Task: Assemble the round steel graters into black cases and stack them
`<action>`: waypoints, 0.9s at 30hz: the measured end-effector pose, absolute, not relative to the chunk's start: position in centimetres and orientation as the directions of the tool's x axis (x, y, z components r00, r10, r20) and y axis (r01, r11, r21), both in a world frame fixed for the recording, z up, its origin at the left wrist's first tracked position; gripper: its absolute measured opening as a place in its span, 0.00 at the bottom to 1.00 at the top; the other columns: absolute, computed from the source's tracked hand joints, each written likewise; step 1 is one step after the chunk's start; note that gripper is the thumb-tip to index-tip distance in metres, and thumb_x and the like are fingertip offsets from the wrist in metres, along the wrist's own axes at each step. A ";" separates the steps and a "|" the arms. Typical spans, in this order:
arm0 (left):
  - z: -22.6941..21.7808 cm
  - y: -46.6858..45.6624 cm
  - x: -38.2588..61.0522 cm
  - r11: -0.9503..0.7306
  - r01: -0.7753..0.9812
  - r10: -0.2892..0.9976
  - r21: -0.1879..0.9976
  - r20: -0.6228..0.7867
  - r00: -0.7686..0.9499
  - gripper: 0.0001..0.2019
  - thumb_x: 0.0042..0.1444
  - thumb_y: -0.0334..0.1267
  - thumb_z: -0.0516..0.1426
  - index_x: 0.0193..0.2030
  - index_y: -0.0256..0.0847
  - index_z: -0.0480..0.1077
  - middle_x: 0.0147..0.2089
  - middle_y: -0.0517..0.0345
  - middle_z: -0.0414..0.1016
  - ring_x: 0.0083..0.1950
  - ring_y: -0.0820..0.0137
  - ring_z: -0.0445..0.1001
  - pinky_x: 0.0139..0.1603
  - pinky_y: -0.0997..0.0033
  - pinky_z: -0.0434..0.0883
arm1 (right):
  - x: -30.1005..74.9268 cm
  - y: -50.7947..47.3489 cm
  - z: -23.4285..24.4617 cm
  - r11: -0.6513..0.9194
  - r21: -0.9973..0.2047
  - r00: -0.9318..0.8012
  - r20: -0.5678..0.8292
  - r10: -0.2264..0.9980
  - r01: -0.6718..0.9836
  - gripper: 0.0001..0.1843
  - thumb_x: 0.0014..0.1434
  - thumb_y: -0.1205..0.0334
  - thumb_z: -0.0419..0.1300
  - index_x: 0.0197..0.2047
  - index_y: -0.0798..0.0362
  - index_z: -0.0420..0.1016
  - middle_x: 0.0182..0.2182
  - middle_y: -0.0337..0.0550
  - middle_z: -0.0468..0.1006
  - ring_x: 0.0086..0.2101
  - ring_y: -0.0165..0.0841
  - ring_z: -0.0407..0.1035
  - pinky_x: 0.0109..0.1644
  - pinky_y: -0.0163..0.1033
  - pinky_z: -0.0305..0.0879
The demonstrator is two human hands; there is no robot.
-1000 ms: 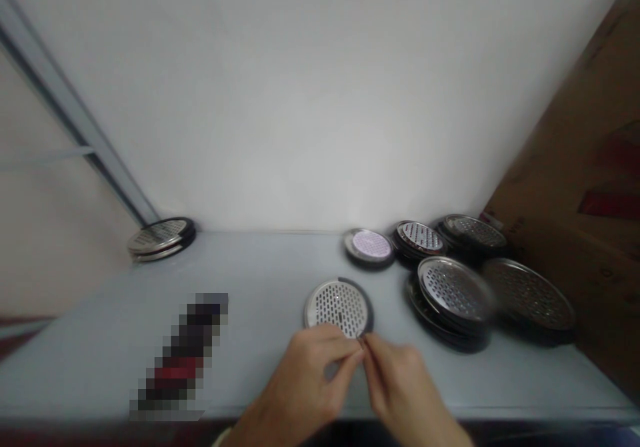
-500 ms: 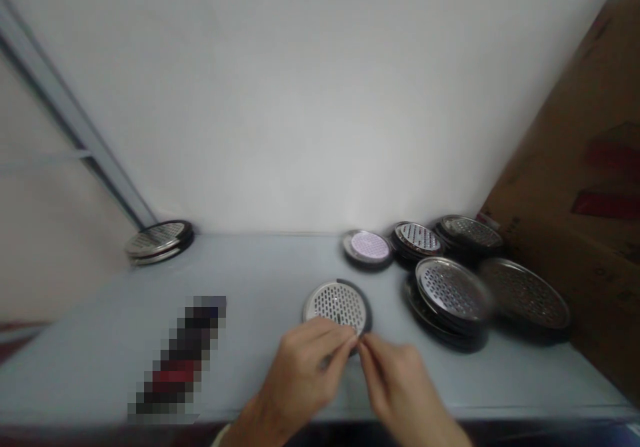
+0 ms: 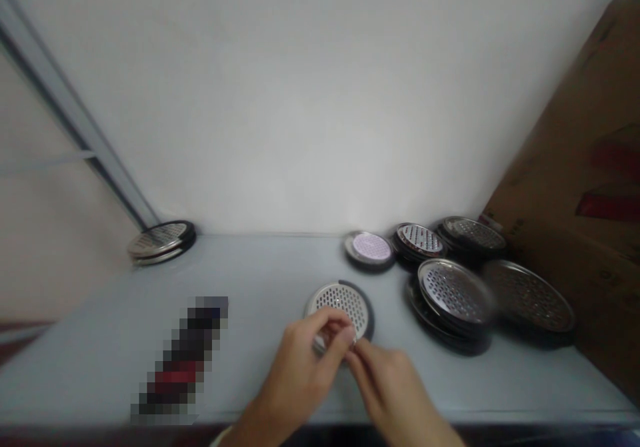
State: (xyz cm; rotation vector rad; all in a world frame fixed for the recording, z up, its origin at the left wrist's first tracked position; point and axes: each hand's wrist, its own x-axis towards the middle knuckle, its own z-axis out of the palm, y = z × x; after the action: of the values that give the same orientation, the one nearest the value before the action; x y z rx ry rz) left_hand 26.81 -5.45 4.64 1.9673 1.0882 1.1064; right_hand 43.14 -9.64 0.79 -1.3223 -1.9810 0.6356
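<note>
Head view, blurry.

- Disc [image 3: 343,300]: round perforated metal plate on a dark ring, flat on the table [image 3: 260,267], centre-front, just ahead of both hands. The dark ring shows along its far-right edge.
- Left hand [image 3: 300,374]: comes in from the bottom edge with fingers curled over the disc's near rim and thumb alongside. Grip is closed, pinching that rim. A bit of silver edge shows under the fingers.
- Right hand [image 3: 390,387]: comes in from bottom right, fingers drawn together, tips meeting the left thumb at the same near rim. Grip looks pinched, but blur hides whether it clamps the rim or something smaller, so cannot tell.
- The hands touch each other at the fingertips.

Around it:
- Pink disc [image 3: 370,247]: smaller, pale sheen, behind and right of the disc, apart from it.
- Right stacks [image 3: 453,290]: several piles of the same perforated plates on dark rings, clustered near the back-right, some overlapping.
- Box [image 3: 590,200]: brown cardboard, red marks, against the right side, right stacks just beside it.
- Left stack [image 3: 160,239]: a few plates at the table's back-left corner, well apart from the hands.
- Pixelated patch [image 3: 185,354]: front-left on the table, contents unreadable.
- Wall [image 3: 300,100]: plain white behind the table.
</note>
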 end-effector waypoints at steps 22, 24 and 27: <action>1.9 -4.2 26.7 -0.515 0.561 0.846 0.648 0.280 0.453 0.25 0.57 0.38 0.66 0.61 0.43 0.70 0.60 0.48 0.78 0.62 0.55 0.75 0.65 0.51 0.71 | 44.7 -7.1 -0.1 0.236 -0.860 0.025 0.276 0.961 0.453 0.13 0.66 0.59 0.58 0.32 0.53 0.79 0.30 0.43 0.80 0.31 0.36 0.72 0.36 0.37 0.63; 0.2 -3.6 26.8 -0.601 0.638 0.794 0.481 0.266 0.547 0.41 0.49 0.40 0.72 0.69 0.43 0.63 0.69 0.44 0.69 0.71 0.48 0.65 0.70 0.41 0.65 | 45.6 -6.7 -0.2 0.215 -0.867 0.069 0.274 0.959 0.450 0.14 0.66 0.57 0.58 0.32 0.53 0.79 0.29 0.43 0.80 0.31 0.36 0.72 0.36 0.37 0.63; -2.2 -2.7 27.1 -0.663 0.697 0.748 0.273 0.227 0.623 0.44 0.47 0.38 0.73 0.71 0.44 0.61 0.70 0.42 0.67 0.71 0.44 0.64 0.68 0.39 0.66 | 46.5 -6.5 0.3 0.196 -0.896 0.108 0.258 0.960 0.398 0.16 0.66 0.52 0.58 0.35 0.54 0.81 0.30 0.44 0.81 0.32 0.37 0.72 0.36 0.36 0.63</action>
State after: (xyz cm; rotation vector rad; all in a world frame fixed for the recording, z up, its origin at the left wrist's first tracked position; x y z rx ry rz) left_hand 27.09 -2.73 -2.24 2.6847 1.2047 0.4856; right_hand 46.54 -6.54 0.31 -1.3731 -1.4646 0.7036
